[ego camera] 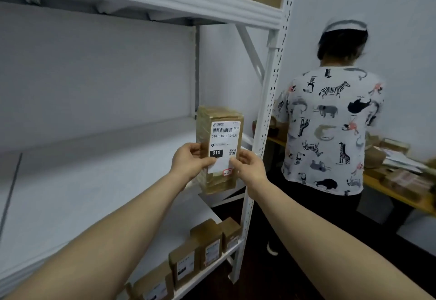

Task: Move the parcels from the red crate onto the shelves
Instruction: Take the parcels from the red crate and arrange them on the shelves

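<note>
Head view: my left hand (188,161) and right hand (250,166) pinch the parcel (224,134) low on either side, long axis upright, both equally near, at the right front end of the middle shelf (94,181).

Parcel (218,143): brown cardboard under glossy clear tape; white paper label, matt. Shelf board (94,181): smooth, matt white. Upright (266,115): white-painted perforated metal. Lower boxes (207,244): plain matt cardboard
</note>
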Demonstrator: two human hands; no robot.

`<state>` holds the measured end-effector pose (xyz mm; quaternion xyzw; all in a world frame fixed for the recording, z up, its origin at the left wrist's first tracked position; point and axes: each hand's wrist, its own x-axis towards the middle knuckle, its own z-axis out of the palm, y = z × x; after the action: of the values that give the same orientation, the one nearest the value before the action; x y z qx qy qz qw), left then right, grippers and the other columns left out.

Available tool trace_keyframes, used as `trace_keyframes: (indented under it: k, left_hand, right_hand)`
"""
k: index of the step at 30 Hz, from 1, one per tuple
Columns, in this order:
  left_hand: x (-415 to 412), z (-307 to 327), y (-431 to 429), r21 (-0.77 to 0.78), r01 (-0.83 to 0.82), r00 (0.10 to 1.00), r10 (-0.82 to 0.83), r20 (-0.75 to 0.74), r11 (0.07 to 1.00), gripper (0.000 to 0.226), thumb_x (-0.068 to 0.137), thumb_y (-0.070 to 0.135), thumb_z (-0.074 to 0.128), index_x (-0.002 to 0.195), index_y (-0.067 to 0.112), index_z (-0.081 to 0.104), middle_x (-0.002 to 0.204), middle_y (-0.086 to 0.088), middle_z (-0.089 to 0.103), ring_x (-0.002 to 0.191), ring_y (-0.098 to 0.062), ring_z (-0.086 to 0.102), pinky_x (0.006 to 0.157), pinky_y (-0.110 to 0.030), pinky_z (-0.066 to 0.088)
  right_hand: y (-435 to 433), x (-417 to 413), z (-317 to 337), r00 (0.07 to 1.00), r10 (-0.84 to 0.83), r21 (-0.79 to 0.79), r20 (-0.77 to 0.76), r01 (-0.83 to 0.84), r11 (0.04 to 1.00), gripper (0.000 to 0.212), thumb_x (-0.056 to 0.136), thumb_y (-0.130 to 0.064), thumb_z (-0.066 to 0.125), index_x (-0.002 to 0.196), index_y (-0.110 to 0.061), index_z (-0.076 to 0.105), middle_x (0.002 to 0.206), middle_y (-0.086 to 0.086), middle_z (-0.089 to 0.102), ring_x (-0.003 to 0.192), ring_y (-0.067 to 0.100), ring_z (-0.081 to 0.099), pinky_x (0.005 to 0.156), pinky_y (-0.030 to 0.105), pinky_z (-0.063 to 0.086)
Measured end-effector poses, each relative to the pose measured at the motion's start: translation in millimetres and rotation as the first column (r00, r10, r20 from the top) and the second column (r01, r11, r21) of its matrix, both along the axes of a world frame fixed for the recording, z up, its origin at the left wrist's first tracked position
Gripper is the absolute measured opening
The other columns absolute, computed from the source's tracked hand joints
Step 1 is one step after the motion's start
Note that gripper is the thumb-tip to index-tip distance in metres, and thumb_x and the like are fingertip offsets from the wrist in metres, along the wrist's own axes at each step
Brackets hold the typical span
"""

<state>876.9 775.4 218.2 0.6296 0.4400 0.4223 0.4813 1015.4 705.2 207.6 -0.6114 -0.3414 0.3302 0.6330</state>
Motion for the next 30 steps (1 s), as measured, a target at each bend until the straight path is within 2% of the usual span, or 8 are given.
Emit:
trace_keyframes:
  k: [5, 9, 13, 16, 20, 23, 27, 30]
  left_hand:
    - [39, -7, 29, 0.005, -0.056, 0.998, 0.056, -0.006, 0.998, 0.058, 0.069, 0.002, 0.081, 0.120, 0.002, 0.053, 0.104, -0.007, 0.065, 0.096, -0.020, 0.064, 0.095, -0.037, 0.051]
    - [73, -14, 47, 0.029, -0.133, 0.990, 0.134, -0.034, 0.991, 0.057, 0.072, 0.002, 0.079, 0.123, 0.002, 0.053, 0.106, -0.006, 0.063, 0.096, -0.019, 0.062, 0.096, -0.035, 0.049]
    - [111, -21, 56, 0.026, -0.232, 0.970, 0.233, -0.072, 0.972, 0.053, 0.076, 0.003, 0.076, 0.124, 0.004, 0.054, 0.104, -0.002, 0.061, 0.098, -0.016, 0.060, 0.096, -0.034, 0.049]
    - [139, -19, 59, 0.052, -0.304, 0.945, 0.308, -0.110, 0.951, 0.053, 0.077, 0.004, 0.074, 0.126, 0.005, 0.054, 0.113, -0.005, 0.063, 0.104, -0.017, 0.059, 0.098, -0.036, 0.048]
    - [162, -23, 62, 0.084, -0.375, 0.901, 0.384, -0.201, 0.923, 0.060, 0.077, 0.003, 0.072, 0.132, 0.008, 0.049, 0.123, -0.006, 0.059, 0.106, -0.019, 0.056, 0.094, -0.028, 0.044]
    - [171, -33, 59, 0.113, -0.455, 0.812, 0.464, -0.355, 0.883, 0.074, 0.076, 0.019, 0.077, 0.141, 0.013, 0.041, 0.138, -0.009, 0.049, 0.121, -0.027, 0.049, 0.100, -0.036, 0.042]
    - [182, -42, 56, 0.061, -0.462, 0.816, 0.450, -0.363, 0.885, 0.067, 0.079, 0.027, 0.075, 0.138, 0.015, 0.044, 0.134, -0.008, 0.055, 0.117, -0.026, 0.054, 0.092, -0.036, 0.047]
    - [186, -42, 58, 0.050, -0.446, 0.829, 0.433, -0.354, 0.894, 0.059, 0.079, 0.026, 0.075, 0.132, 0.016, 0.050, 0.126, -0.006, 0.061, 0.109, -0.023, 0.059, 0.093, -0.037, 0.050]
  right_hand:
    - [42, 41, -8, 0.998, 0.056, 0.016, -0.023, -0.055, 0.998, 0.028, 0.088, 0.007, 0.055, 0.112, -0.007, 0.058, 0.101, 0.004, 0.067, 0.089, 0.014, 0.065, 0.070, 0.023, 0.055]
    - [73, 77, -17, 0.988, 0.156, 0.009, -0.014, -0.156, 0.988, 0.034, 0.085, 0.012, 0.054, 0.109, -0.012, 0.058, 0.099, 0.001, 0.067, 0.083, 0.005, 0.063, 0.069, 0.019, 0.054]
    - [98, 121, -24, 0.962, 0.273, -0.029, -0.023, -0.274, 0.961, 0.046, 0.084, 0.016, 0.051, 0.123, -0.008, 0.054, 0.113, 0.006, 0.066, 0.099, 0.015, 0.064, 0.074, 0.022, 0.054]
    - [113, 150, -23, 0.937, 0.349, -0.037, -0.012, -0.350, 0.936, 0.054, 0.082, 0.019, 0.051, 0.129, -0.008, 0.050, 0.117, 0.006, 0.062, 0.100, 0.013, 0.060, 0.076, 0.022, 0.054]
    - [132, 170, -29, 0.898, 0.440, -0.057, 0.015, -0.439, 0.897, 0.057, 0.080, 0.019, 0.055, 0.132, -0.005, 0.047, 0.123, 0.008, 0.059, 0.111, 0.016, 0.057, 0.083, 0.019, 0.050]
    - [136, 179, -43, 0.903, 0.415, -0.168, 0.110, -0.395, 0.903, 0.054, 0.085, 0.006, 0.060, 0.135, -0.008, 0.046, 0.132, 0.009, 0.053, 0.124, 0.022, 0.049, 0.100, 0.030, 0.043]
    - [138, 189, -57, 0.854, 0.479, -0.221, 0.203, -0.437, 0.872, 0.049, 0.088, 0.000, 0.059, 0.135, -0.008, 0.047, 0.132, 0.008, 0.054, 0.124, 0.021, 0.051, 0.100, 0.028, 0.042]
    - [136, 189, -59, 0.829, 0.508, -0.203, 0.234, -0.469, 0.859, 0.043, 0.087, 0.009, 0.053, 0.127, -0.006, 0.054, 0.116, 0.007, 0.062, 0.110, 0.017, 0.059, 0.090, 0.019, 0.043]
